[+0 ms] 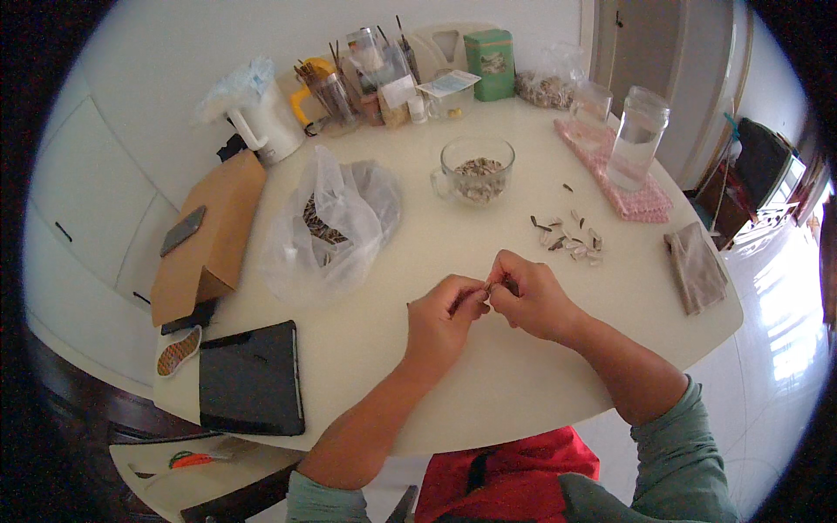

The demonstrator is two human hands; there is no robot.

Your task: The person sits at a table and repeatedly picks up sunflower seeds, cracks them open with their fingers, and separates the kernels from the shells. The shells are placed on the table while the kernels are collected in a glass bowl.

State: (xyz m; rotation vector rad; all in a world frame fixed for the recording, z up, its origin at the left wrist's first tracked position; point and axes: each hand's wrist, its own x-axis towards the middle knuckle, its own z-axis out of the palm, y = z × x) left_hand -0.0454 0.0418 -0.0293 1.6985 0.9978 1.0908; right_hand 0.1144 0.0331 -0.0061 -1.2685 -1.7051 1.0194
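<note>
My left hand (439, 318) and my right hand (537, 299) meet above the near part of the table, fingertips together. Between them they pinch a small sunflower seed (488, 287), mostly hidden by the fingers. Beyond the hands stands a glass cup (482, 186) with a handle, partly filled with seeds or hulls. A thin white plastic bag (356, 245) lies slumped to the left, with dark striped seeds (320, 225) showing through its opening. Just past my right hand, pale and dark seeds or hulls (575, 245) are scattered on the tabletop.
A black tablet (250, 380) and a cardboard box (219, 216) bearing a phone (183, 231) line the left edge. At right are a water jar (634, 140) on a pink cloth (644, 206) and a folded brownish cloth (696, 268). A white kettle (278, 121) and green tin (490, 65) stand behind.
</note>
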